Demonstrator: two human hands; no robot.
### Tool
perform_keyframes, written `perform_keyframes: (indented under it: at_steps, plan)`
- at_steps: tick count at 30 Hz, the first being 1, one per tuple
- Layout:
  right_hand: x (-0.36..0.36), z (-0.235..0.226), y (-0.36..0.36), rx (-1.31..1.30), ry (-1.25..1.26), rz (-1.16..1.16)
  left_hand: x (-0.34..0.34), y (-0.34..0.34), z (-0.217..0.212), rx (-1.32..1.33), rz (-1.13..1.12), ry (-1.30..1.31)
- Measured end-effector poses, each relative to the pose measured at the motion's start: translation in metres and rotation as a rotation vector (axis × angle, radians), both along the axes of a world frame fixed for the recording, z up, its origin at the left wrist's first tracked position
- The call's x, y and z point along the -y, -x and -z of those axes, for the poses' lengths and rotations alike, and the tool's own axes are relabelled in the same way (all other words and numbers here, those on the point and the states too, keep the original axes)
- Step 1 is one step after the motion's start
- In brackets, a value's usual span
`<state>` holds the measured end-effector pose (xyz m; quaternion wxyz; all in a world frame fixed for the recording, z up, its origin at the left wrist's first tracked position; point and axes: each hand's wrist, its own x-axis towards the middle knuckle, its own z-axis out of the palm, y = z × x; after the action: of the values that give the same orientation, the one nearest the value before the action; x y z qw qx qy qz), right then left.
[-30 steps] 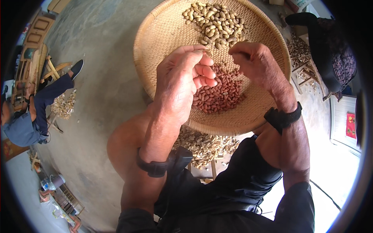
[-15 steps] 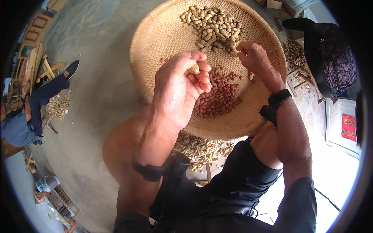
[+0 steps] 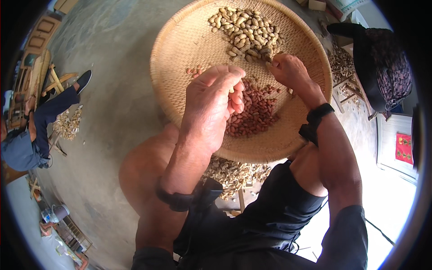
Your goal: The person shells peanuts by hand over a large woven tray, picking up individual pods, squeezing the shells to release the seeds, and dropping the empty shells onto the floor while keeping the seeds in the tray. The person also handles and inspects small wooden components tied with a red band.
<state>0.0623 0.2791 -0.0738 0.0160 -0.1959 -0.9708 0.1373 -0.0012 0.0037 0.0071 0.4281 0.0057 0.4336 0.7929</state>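
Note:
A round woven basket (image 3: 173,49) lies over my knees. Unshelled peanuts (image 3: 252,31) are heaped at its far side, and reddish shelled kernels (image 3: 252,112) form a pile nearer me. My left hand (image 3: 213,96) hovers above the kernels, curled around a peanut (image 3: 231,90) of which only a pale bit shows between thumb and fingers. At the near right edge of the unshelled heap, my right hand (image 3: 291,73) is pinched closed. A small pale bit shows at its fingertips, too little to name.
Several loose kernels (image 3: 194,71) lie at the basket's left. Empty shells (image 3: 234,173) cover the floor below it, with more shells (image 3: 340,60) to the right. A patterned dark garment (image 3: 382,67) is at the right, a seated person (image 3: 27,139) at the far left.
My left fingers have closed further over the peanut, and that hand has turned, hiding most of it. My right hand has shifted slightly left and toward me, still pinched.

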Motion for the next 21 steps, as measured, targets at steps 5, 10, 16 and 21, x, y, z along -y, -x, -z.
perform_keyframes:
  at_steps: [5, 10, 16, 21]
  plan:
    - [0.041, -0.055, 0.008, -0.024, 0.493, -0.016, -0.001, -0.001, -0.002, -0.073, -0.039, 0.072]
    - [0.072, -0.099, 0.003, -0.034, 1.096, -0.02, -0.001, -0.002, 0.001, -0.147, -0.172, 0.098]
    - [0.089, -0.115, -0.007, -0.033, 1.304, -0.067, -0.002, -0.002, -0.001, -0.191, -0.124, 0.04]
    - [0.088, -0.114, -0.008, 0.032, 1.356, -0.064, -0.002, -0.001, 0.002, -0.184, -0.094, -0.027]
